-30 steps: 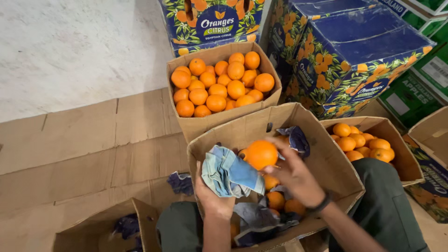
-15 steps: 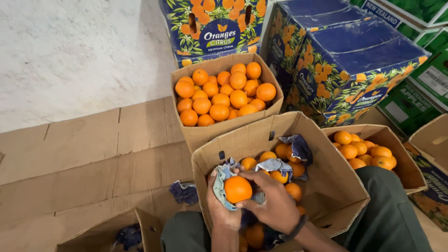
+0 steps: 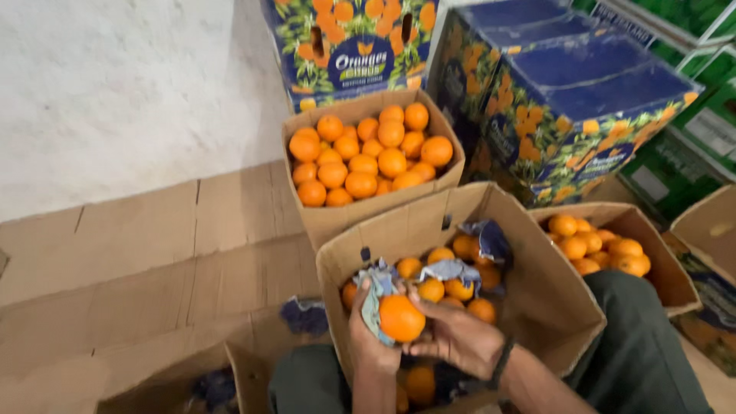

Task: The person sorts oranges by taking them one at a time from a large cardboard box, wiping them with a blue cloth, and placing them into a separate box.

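Our left hand (image 3: 368,337) is cupped from below and behind around a single orange (image 3: 402,317), with a crumpled blue-grey wrapping paper (image 3: 373,295) caught between palm and fruit; the fingers are curled, not flat, so the orange sits cradled against the paper. Our right hand (image 3: 458,337) comes in from the right side, fingers half closed and touching the orange's right flank, thumb toward the top. The fruit thus lies between our two hands, slightly nearer the left palm; being round, it has no long axis to speak of. All this is held just above the near end of an open cardboard box (image 3: 537,299), in which more loose oranges (image 3: 452,287) and scraps of blue paper (image 3: 487,238) lie. Beyond it stands a second box (image 3: 322,222) heaped with unwrapped oranges, and to the right a third box (image 3: 659,264) part filled. Printed blue cartons (image 3: 583,100) are stacked behind, and flattened cardboard (image 3: 153,253) covers the floor at left.
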